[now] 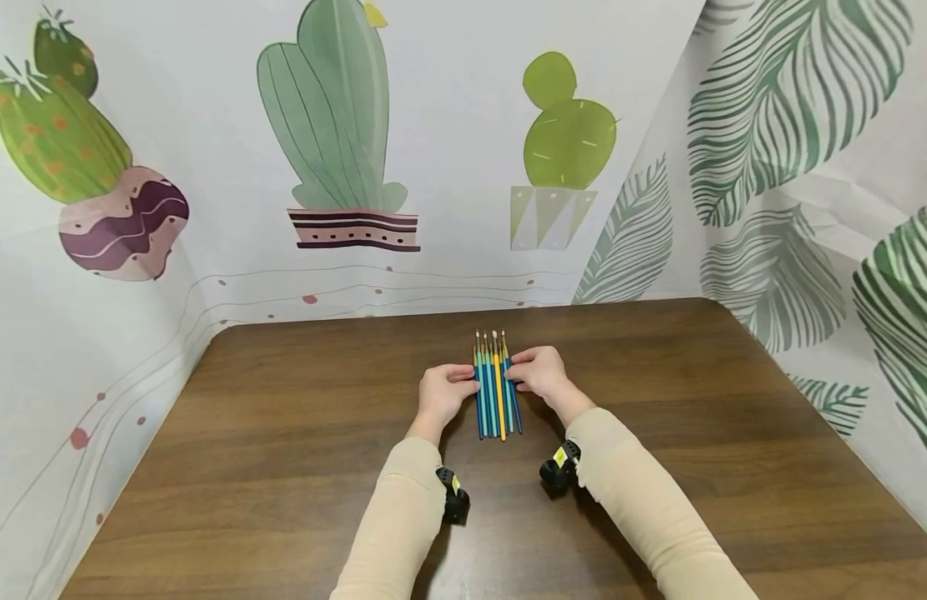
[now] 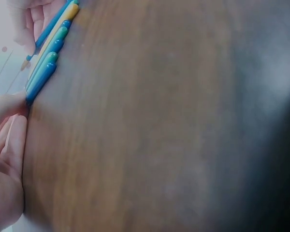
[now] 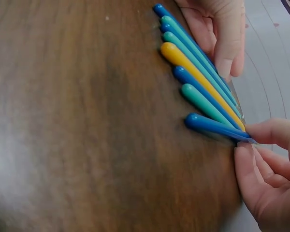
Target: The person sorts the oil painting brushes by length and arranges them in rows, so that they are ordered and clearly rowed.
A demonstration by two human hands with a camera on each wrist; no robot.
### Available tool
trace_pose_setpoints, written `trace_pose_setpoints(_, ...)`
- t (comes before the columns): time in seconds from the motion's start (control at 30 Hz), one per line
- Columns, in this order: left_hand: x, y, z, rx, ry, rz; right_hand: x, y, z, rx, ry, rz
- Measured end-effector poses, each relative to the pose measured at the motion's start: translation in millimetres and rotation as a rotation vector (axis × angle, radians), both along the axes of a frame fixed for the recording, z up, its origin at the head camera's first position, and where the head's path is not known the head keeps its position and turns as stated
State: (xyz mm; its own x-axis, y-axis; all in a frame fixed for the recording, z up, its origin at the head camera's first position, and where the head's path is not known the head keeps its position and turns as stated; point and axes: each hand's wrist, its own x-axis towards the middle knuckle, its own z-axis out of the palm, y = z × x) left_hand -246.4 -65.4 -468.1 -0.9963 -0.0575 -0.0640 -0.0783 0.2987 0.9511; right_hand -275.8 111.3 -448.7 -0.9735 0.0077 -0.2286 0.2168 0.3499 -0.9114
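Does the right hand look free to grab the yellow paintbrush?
Probably not directly: the right hand pinches a blue brush, and a green brush and second blue brush separate it from the yellow paintbrush.

Two arms, both long-sleeved, reach up from the bottom of the head view: the left arm [image 1: 396,525] leans right, the right arm [image 1: 651,508] slants up and left. Left hand [image 1: 443,392] just left of centre, thumb and fingers fairly straight, pointing rightward! Right hand [image 1: 540,372] facing it, right of centre, thumb and finger pinching at the tips!
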Motion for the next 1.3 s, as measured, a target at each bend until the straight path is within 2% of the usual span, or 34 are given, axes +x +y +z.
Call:
trace_pose_setpoints(0.3, -1.1, -0.4, -2.4, -0.016, 0.019, 0.007, -0.3, 8.2, 2.0, -0.060, -0.025, 0.000)
trace_pose_setpoints(0.57, -1.9, -1.5, -3.5, -0.001, 0.037, 0.004, -3.0, 27.0, 8.7, -0.074, -0.003, 0.020)
trace_pose_setpoints(0.93, 1.6, -0.6, -0.7, -0.006, 0.031, -0.002, -12.0, 55.6, 18.8, -0.034, 0.106, -0.013)
trace_pose_setpoints(1.3, 0.3, -0.4, -3.0, 0.013, 0.017, 0.006, -24.2, 74.4, 12.0, 0.010, 0.164, -0.080)
